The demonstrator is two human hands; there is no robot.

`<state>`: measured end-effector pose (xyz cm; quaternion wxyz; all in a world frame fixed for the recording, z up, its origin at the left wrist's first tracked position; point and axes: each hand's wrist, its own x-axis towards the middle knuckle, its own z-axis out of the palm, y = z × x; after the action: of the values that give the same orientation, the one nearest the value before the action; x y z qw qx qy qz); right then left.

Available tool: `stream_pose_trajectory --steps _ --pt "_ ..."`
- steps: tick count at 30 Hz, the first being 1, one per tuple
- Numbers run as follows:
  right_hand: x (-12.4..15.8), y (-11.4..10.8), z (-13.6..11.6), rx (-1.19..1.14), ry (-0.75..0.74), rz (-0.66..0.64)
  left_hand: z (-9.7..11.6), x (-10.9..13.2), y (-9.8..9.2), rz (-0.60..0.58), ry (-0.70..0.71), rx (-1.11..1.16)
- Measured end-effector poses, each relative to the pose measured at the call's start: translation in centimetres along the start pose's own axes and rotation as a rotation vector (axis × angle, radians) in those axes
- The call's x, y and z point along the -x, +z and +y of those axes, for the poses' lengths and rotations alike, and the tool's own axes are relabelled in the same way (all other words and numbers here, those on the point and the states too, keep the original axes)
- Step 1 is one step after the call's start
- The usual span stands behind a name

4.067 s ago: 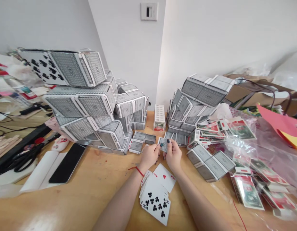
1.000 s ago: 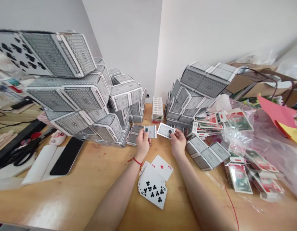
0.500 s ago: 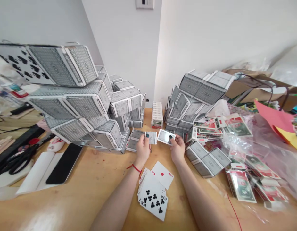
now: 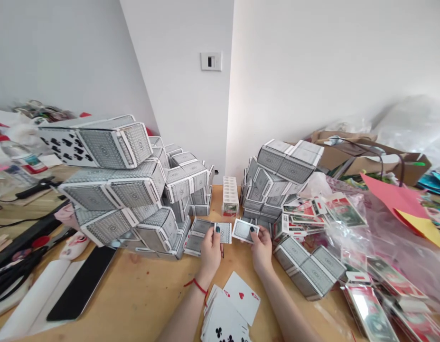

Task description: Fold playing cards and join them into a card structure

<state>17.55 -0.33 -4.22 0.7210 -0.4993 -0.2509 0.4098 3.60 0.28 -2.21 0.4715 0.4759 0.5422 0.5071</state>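
while both hands are held up over the wooden table, a black phone lies flat at the far left. behind it stands a big pile of blocks made from grey-backed cards. near the middle, the left hand is closed on the left card, with the thumb on top, and holds it a little above the table. just beside it, the right hand pinches the right card by its right edge, back side up. the two cards are very close at their inner edges, and i cannot tell if they touch. behind them stands a small white box. under the wrists, loose cards lie face up, with an ace of hearts on top. to the right is a second pile, then packs in plastic, and red paper further back.
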Motion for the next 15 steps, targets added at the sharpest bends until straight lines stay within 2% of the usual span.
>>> stream_pose_trajectory --steps 10,15 --pt "0.47 0.04 -0.37 0.022 -0.025 -0.027 0.09 0.54 -0.15 -0.027 0.044 -0.036" --pt "0.53 -0.50 0.01 0.034 -0.012 0.014 0.12 0.77 -0.32 -0.034 0.044 -0.025"
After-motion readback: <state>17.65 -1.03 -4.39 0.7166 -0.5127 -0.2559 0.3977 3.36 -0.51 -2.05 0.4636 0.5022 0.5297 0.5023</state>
